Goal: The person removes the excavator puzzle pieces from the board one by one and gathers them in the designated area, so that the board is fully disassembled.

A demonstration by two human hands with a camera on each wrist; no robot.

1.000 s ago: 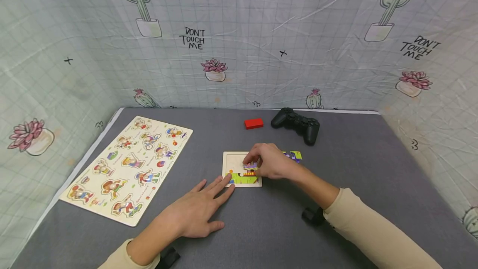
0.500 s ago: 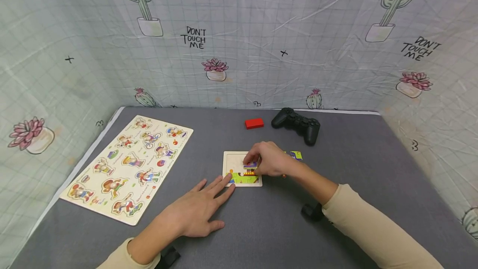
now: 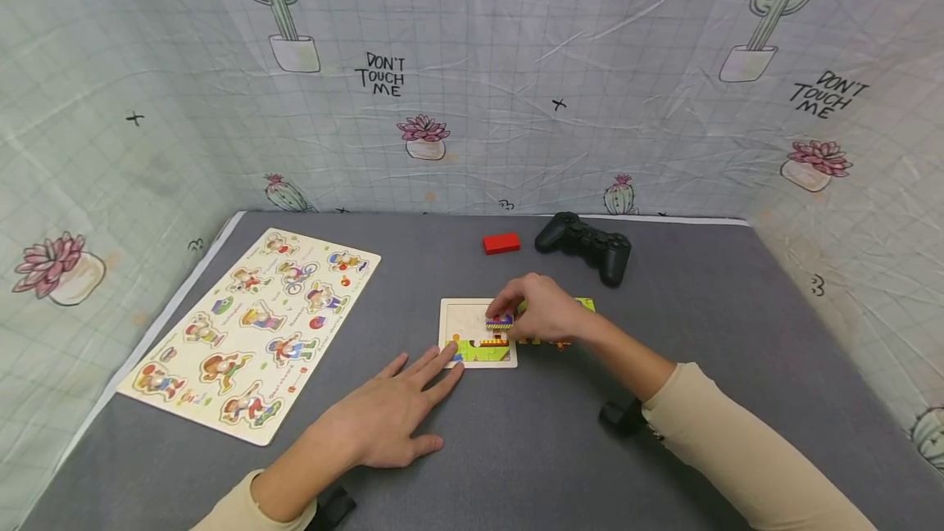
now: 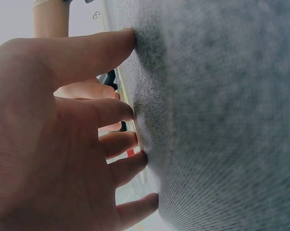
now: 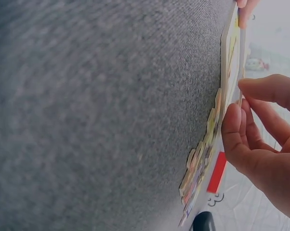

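Observation:
A small wooden jigsaw tray [image 3: 459, 314] lies in the middle of the table, its near strip filled with green and yellow pieces [image 3: 472, 352]. Over its right part, my right hand [image 3: 542, 310] pinches a purple and yellow-striped puzzle piece [image 3: 499, 324] between thumb and fingers. In the right wrist view the piece shows edge-on as a thin line at the fingertips. My left hand [image 3: 391, 416] lies spread on the table, index and middle fingertips at the tray's near left corner. Loose puzzle pieces [image 5: 200, 159] lie just right of the tray, partly hidden under the right hand in the head view.
Left of the tray lies a large board [image 3: 295, 326] with pictures of cartoon figures. Behind the tray are a red block [image 3: 501, 243] and a black game controller [image 3: 584, 247]. A patterned cloth [image 3: 472, 162] encloses the table's back and sides.
The right hand has shifted slightly right and away from me with the puzzle piece, uncovering more of the filled strip. The left hand stays in place.

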